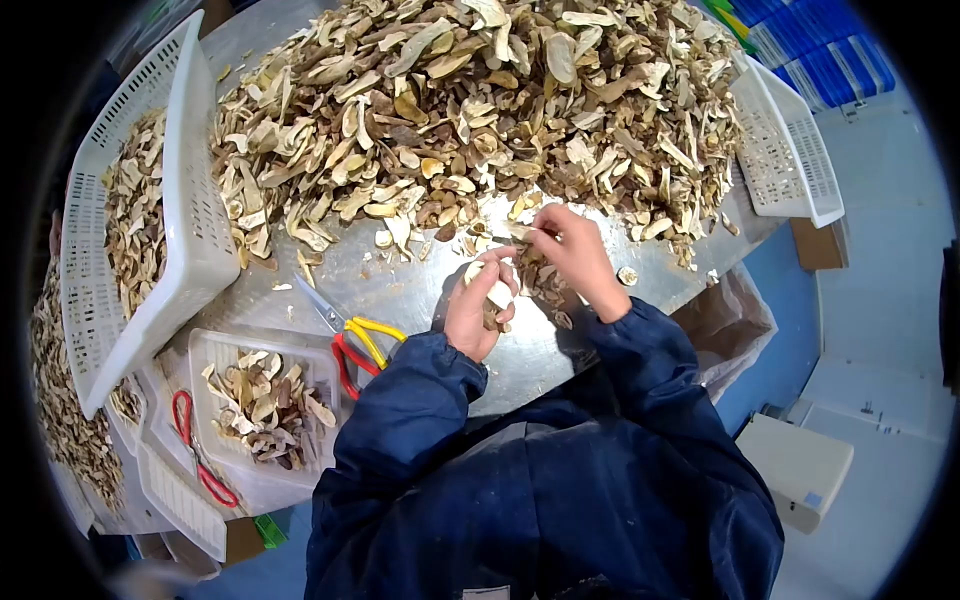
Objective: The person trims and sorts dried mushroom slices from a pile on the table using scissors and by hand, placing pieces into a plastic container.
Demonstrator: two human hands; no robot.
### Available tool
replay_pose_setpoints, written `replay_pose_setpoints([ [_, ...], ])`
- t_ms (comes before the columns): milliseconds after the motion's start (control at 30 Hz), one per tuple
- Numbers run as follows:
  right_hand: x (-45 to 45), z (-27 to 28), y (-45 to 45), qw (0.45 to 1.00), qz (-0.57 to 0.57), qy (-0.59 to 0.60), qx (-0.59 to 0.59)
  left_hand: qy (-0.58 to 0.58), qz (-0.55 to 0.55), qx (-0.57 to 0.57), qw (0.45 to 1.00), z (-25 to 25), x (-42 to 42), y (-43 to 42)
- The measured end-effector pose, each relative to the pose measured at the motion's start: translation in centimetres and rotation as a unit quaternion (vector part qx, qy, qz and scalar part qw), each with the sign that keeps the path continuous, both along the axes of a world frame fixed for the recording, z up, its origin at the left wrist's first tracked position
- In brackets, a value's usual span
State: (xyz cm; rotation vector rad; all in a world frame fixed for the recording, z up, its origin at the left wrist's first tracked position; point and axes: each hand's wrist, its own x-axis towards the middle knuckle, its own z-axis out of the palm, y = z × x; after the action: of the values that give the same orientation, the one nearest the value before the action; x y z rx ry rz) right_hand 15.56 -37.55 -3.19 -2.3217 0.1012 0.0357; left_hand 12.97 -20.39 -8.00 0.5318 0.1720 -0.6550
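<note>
My left hand (472, 318), palm up with fingers curled, holds pale dried mushroom slices (500, 294). Just right of it, my right hand (582, 258) pinches one thin mushroom slice (521, 232) between thumb and forefinger. Both hands are over the metal table (425, 385), at the near edge of a big heap of dried mushroom slices (480, 110). Several brown pieces (548, 285) lie on the table between and under my hands. Scissors with red and yellow handles (368, 348) rest by my left sleeve, blades pointing away.
On the left, a tilted white basket (190, 210) holds more slices. A shallow clear tray (205, 350) of slices sits nearer, beside red-handled scissors (217, 487). Another white basket (815, 165) stands at right, above a lined bin (750, 315). Blue crates (820, 55) are stacked behind.
</note>
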Motion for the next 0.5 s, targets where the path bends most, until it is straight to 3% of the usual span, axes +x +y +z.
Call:
replay_pose_setpoints([
  [67,-1.1,1.1,-0.2,0.975,-0.047,0.073,0.207,0.01,0.021,-0.001,1.0,0.2,-0.1,-0.2],
  [167,-2.7,1.6,0.3,0.963,-0.005,0.067,0.263,0.003,0.011,0.08,0.997,0.5,-0.4,-0.5],
  [500,-5.6,0.9,1.7,0.973,-0.031,0.061,0.22,-0.095,-0.021,0.165,0.981,1.0,-0.8,-0.6],
])
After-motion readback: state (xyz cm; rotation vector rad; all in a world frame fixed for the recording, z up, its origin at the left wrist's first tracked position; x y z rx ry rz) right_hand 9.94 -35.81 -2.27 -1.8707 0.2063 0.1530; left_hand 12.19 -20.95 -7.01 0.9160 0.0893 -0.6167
